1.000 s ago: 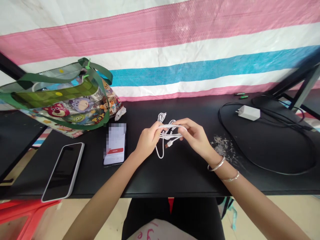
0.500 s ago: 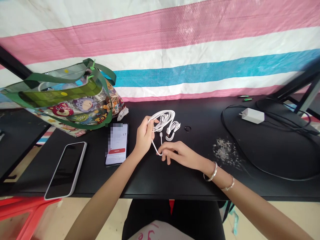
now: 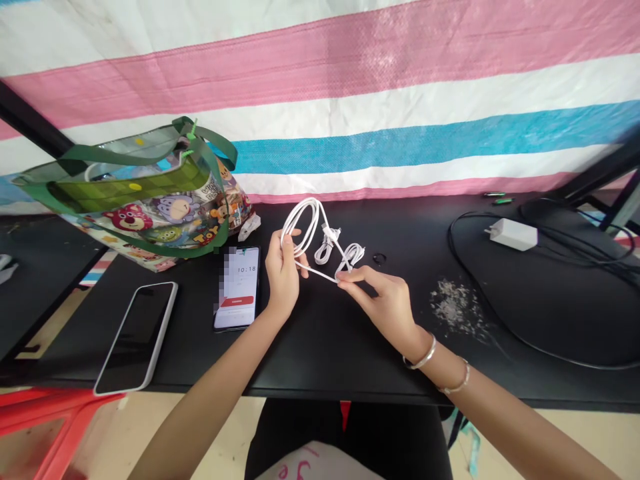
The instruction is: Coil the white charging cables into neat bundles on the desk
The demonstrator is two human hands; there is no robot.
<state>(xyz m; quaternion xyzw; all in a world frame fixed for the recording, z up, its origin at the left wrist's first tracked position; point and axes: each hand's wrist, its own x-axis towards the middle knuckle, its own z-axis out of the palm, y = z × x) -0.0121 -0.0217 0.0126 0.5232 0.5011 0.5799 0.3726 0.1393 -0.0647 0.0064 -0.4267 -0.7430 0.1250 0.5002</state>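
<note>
My left hand (image 3: pixel 281 277) is closed around a looped white charging cable (image 3: pixel 305 223), holding the coil upright above the black table (image 3: pixel 325 333). My right hand (image 3: pixel 383 303) pinches a strand of the same cable at its fingertips, pulled taut from the left hand. Smaller loops of the cable with connectors (image 3: pixel 333 247) hang between the two hands. A small black ring (image 3: pixel 379 258) lies on the table just right of the cable.
A cartoon-print tote bag (image 3: pixel 150 200) stands at back left. A lit phone (image 3: pixel 237 287) lies left of my left hand, a dark phone (image 3: pixel 137 337) nearer the edge. A white charger (image 3: pixel 513 235) with black cord sits right; scattered debris (image 3: pixel 453 307) lies between.
My left hand has lifted the coil higher. My right hand let go, dropped to the table, then rose again and pinched a strand, drawing it taut.
</note>
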